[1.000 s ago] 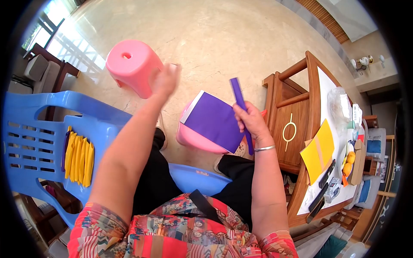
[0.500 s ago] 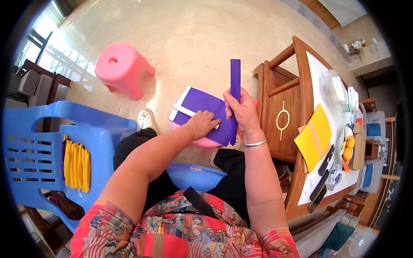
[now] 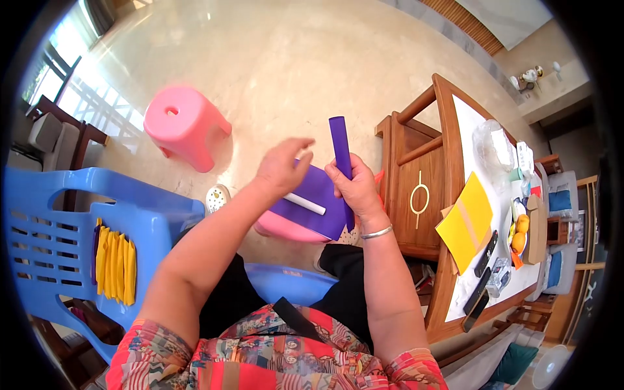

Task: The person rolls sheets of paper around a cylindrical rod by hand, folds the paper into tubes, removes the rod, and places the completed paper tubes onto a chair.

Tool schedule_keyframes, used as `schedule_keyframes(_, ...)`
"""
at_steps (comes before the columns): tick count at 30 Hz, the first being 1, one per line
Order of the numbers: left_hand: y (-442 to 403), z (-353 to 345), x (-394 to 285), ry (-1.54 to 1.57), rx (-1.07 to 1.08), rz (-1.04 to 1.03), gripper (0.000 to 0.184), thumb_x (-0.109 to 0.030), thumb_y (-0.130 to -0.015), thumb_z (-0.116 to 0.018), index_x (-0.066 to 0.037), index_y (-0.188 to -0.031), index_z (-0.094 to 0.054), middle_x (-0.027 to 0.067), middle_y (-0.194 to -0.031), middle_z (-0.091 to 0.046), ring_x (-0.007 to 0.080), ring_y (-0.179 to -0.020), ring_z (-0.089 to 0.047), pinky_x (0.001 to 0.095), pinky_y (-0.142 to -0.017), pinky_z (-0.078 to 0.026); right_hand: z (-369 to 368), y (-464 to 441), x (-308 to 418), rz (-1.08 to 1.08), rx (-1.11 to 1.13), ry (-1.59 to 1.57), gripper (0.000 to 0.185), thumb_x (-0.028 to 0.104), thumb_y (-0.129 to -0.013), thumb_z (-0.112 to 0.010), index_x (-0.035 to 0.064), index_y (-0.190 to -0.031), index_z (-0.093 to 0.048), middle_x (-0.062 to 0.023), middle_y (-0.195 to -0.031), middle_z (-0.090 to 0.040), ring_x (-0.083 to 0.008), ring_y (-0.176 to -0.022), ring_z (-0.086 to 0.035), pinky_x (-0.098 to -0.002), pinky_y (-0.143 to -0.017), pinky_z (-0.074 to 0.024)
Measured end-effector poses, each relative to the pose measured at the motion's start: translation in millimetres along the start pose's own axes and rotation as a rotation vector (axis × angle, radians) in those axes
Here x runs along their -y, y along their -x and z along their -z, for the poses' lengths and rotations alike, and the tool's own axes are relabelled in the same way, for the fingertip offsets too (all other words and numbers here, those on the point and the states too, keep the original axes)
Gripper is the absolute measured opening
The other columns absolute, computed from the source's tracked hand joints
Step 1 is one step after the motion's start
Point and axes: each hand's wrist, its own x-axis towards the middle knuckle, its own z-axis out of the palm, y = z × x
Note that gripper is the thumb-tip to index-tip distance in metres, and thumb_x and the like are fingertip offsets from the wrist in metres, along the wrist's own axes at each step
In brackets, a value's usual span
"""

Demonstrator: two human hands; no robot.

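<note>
A purple sheet [image 3: 318,184] lies on a pink stool [image 3: 286,229] in front of my knees, with a white stick or tube [image 3: 305,203] across it. My left hand [image 3: 285,166] is raised over the sheet's far left part, fingers apart and holding nothing. My right hand [image 3: 356,185] is closed around a narrow purple strip [image 3: 339,140], which stands up out of the fist above the sheet's right edge. Behind that hand a small orange-red piece [image 3: 379,177] peeks out; most of it is hidden.
A blue plastic chair [image 3: 153,224] on the left holds several folded yellow pieces [image 3: 116,266]. Another pink stool [image 3: 185,127] stands ahead on the floor. On the right, a wooden table [image 3: 448,140] bears a yellow sheet [image 3: 467,221], remotes [image 3: 479,290] and fruit [image 3: 519,234].
My left hand has lifted off the white stick and moved up and left, its fingers spreading. The strip in my right hand has tilted and shifted slightly left. The view has shifted a little.
</note>
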Motion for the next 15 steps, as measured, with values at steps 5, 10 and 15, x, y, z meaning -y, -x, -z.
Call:
schedule_keyframes(5,-20.8,68.4,-30.0,0.372,-0.125,-0.017,0.041,-0.019,-0.094,-0.077,-0.009,-0.132,-0.065,0.0031,-0.123,-0.068,0.0151,-0.113,-0.063,0.0328,-0.093,-0.048,-2.7,2.2,11.8,-0.021,0.079,0.114,0.02,0.019,-0.096,-0.077,0.005,-0.105,-0.065,0.0033,-0.079,-0.061,-0.004,-0.062,-0.054,-0.022,-0.055,-0.0447)
schedule_keyframes(10,-18.7,94.3,-40.0,0.276,0.063,-0.063,0.04,-0.023,-0.089,-0.08,-0.012,-0.126,-0.067,0.0031,-0.122,-0.063,0.0171,-0.115,-0.058,0.0349,-0.093,-0.046,-8.1,3.4,13.2,-0.032,0.131,0.274,0.023,0.02,-0.094,-0.078,0.0025,-0.103,-0.068,0.001,-0.085,-0.065,-0.0063,-0.075,-0.059,-0.0253,-0.066,-0.0496)
schedule_keyframes(15,-19.7,93.8,-34.5,0.234,0.096,-0.118,0.033,-0.022,-0.09,-0.081,-0.01,-0.117,-0.066,0.0022,-0.12,-0.063,0.0165,-0.115,-0.058,0.0336,-0.092,-0.046,-12.4,5.8,20.7,-0.036,0.174,0.36,0.025,0.021,-0.093,-0.078,0.0017,-0.105,-0.069,-0.0014,-0.09,-0.069,-0.0089,-0.083,-0.062,-0.0279,-0.074,-0.0519)
